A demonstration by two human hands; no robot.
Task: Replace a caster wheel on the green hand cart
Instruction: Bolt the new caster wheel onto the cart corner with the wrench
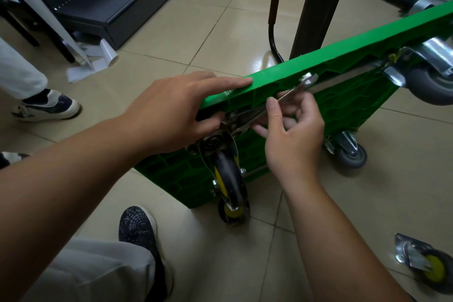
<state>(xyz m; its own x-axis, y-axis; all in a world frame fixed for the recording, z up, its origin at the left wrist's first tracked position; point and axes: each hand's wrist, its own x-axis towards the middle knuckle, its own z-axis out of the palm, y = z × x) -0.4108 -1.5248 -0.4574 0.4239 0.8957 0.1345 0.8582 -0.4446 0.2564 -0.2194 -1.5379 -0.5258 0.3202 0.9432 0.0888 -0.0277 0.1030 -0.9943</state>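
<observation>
Flat-fingered, my left hand presses the tipped green hand cart's edge, gripping nothing. Yellow-hubbed caster wheel: mounted just below it. My right hand pinches the wrench, its shaft slanting up-right from the caster's plate.

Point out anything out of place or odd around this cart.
The green cart stands tipped on its edge. Its near caster is black and yellow, unlike the grey casters. A loose caster lies on the floor.
</observation>
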